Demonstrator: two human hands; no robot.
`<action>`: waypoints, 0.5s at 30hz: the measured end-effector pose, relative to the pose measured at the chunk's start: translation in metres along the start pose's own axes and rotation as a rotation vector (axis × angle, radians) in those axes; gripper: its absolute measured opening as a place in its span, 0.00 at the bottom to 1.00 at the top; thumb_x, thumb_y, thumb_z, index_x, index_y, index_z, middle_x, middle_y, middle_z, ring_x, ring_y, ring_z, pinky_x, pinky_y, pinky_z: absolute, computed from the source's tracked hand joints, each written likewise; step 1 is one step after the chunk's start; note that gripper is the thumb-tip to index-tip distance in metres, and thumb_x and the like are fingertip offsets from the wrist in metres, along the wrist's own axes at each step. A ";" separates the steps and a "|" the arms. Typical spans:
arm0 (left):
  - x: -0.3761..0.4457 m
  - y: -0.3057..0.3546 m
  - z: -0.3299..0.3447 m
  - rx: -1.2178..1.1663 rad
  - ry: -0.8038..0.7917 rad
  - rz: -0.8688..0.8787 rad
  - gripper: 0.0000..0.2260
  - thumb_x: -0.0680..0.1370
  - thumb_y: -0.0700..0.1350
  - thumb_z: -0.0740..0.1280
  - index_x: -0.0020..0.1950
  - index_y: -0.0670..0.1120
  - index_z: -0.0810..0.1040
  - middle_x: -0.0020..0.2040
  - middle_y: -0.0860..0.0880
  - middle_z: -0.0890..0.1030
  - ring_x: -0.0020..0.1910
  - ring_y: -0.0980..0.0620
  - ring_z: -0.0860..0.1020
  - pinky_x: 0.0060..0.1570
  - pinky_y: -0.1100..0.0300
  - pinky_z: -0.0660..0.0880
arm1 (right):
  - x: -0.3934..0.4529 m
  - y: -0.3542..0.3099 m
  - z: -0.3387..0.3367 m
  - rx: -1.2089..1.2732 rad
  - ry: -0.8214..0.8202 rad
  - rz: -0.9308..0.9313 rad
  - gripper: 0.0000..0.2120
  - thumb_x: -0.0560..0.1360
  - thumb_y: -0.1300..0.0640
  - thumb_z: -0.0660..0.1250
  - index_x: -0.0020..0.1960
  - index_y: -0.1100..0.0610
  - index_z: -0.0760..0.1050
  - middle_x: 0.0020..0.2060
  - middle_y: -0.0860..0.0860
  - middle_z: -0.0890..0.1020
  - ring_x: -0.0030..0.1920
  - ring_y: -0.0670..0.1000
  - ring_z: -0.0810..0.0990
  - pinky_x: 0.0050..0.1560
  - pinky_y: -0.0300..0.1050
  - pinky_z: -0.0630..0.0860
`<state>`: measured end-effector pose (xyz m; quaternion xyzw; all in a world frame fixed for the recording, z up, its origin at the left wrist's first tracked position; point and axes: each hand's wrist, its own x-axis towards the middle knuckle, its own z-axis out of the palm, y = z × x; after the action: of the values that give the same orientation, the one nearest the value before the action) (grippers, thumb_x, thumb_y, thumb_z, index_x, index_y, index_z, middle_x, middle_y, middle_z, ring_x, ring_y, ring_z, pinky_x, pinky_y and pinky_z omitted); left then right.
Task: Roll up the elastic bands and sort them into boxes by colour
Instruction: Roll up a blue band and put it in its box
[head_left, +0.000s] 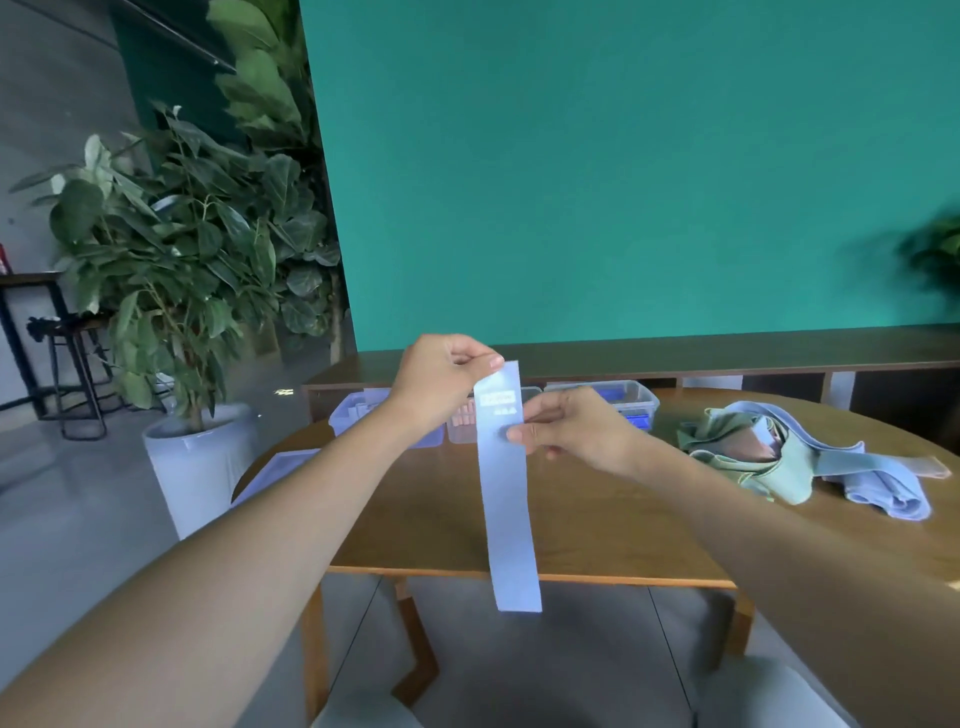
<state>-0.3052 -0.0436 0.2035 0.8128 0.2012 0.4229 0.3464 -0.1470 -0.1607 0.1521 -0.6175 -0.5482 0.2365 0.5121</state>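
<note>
Fingers (493, 362) pinching one blue band (509, 493)

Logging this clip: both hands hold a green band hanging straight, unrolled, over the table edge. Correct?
Not quite: the head view shows the band is pale blue, not green. Left hand pinches its top, right hand pinches lower down; it hangs unrolled.

Both arms extended forward; left hand (441, 376) raised, fingertips pinched; right hand (566, 428) lower, thumb and fingers pinched.
</note>
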 end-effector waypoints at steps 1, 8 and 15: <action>0.005 -0.007 0.002 0.005 0.005 -0.001 0.05 0.78 0.45 0.73 0.49 0.43 0.86 0.44 0.51 0.86 0.33 0.65 0.79 0.36 0.67 0.74 | 0.002 0.013 0.003 0.001 -0.013 0.024 0.12 0.73 0.57 0.77 0.52 0.64 0.83 0.44 0.56 0.87 0.40 0.49 0.83 0.37 0.40 0.74; 0.039 -0.072 0.029 0.053 -0.002 -0.036 0.03 0.78 0.42 0.73 0.45 0.44 0.85 0.40 0.49 0.85 0.27 0.64 0.77 0.26 0.68 0.71 | 0.031 0.079 0.015 0.031 0.033 0.080 0.06 0.76 0.55 0.75 0.49 0.58 0.86 0.36 0.52 0.86 0.36 0.46 0.81 0.38 0.40 0.76; 0.068 -0.156 0.074 0.070 -0.046 -0.099 0.05 0.79 0.41 0.71 0.49 0.41 0.86 0.43 0.49 0.85 0.38 0.58 0.78 0.27 0.69 0.69 | 0.072 0.141 0.016 -0.035 0.008 0.173 0.06 0.75 0.52 0.75 0.48 0.53 0.86 0.38 0.47 0.87 0.38 0.46 0.84 0.38 0.38 0.75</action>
<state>-0.2114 0.0751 0.0969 0.8229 0.2482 0.3792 0.3426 -0.0788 -0.0710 0.0403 -0.6725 -0.4947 0.2679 0.4809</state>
